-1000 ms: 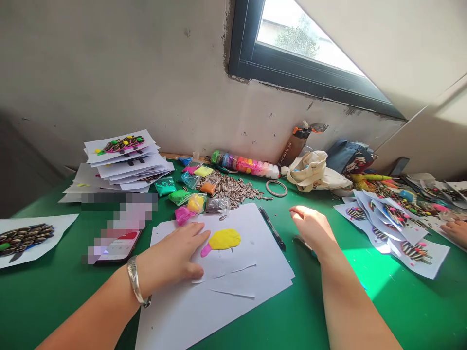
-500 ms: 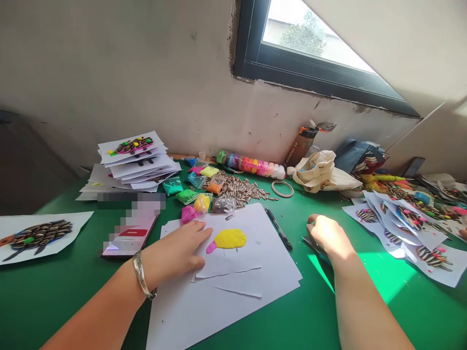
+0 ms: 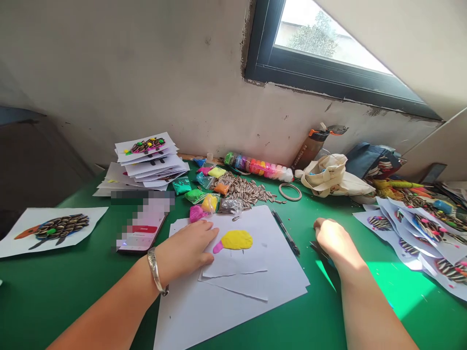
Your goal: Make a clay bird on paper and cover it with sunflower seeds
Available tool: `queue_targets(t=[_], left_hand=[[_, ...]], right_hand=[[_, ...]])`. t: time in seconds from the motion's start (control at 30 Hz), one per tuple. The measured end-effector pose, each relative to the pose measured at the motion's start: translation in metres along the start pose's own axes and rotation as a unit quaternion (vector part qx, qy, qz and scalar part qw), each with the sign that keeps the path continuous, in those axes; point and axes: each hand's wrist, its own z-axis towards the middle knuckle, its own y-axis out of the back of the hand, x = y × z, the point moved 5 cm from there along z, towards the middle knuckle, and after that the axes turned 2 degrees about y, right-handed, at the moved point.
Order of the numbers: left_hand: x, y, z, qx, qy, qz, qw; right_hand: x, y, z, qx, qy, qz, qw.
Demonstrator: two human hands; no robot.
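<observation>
My left hand (image 3: 191, 248) lies with spread fingers on the left side of a small sheet of paper (image 3: 233, 266), holding nothing. On this sheet sits a flat yellow clay shape (image 3: 237, 240) with a pink clay piece (image 3: 218, 247) at its left end and short drawn lines below. The small sheet rests on larger white paper (image 3: 219, 318). My right hand (image 3: 330, 238) is on the green table to the right, fingers curled down. A dark, flat object (image 3: 320, 250) shows under it, mostly hidden, so its kind is unclear. A black pen (image 3: 286, 232) lies between the hands.
Behind the paper are bags of coloured clay (image 3: 209, 203) and a heap of striped seeds (image 3: 248, 192). A phone (image 3: 144, 228) and stacked pictures (image 3: 146, 167) stand left. Seed pictures (image 3: 419, 233) lie right. A bottle (image 3: 310, 148) and cloth bag (image 3: 328, 175) are at the wall.
The camera view has turned slightly left, so everything appears shifted to the right. Both hands stay where they were, and the clay shape looks the same.
</observation>
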Motion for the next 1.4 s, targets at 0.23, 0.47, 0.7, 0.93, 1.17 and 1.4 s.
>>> queue_targets(t=[0.23,0.47,0.7,0.93,1.17,1.4], left_hand=[[-0.008,0.000,0.006,-0.025,-0.023,-0.032,0.999],[-0.014,-0.012,0.014,-0.040,-0.053,-0.047,0.997],[-0.018,-0.018,0.017,-0.049,-0.054,-0.039,0.997],[-0.020,-0.019,0.018,-0.050,-0.047,-0.050,0.996],[-0.023,-0.018,0.018,-0.035,-0.043,-0.047,0.997],[-0.022,-0.019,0.017,-0.032,-0.036,-0.064,0.997]], right_hand=[[0.062,0.033,-0.032,-0.111,0.068,0.251,0.959],[0.143,-0.002,-0.055,-0.022,0.257,0.387,0.885],[0.159,-0.013,-0.051,-0.101,0.324,0.314,0.886],[0.168,-0.017,-0.055,-0.100,0.334,0.272,0.897],[0.172,-0.015,-0.058,-0.102,0.355,0.253,0.894],[0.173,-0.015,-0.051,-0.062,0.346,0.258,0.900]])
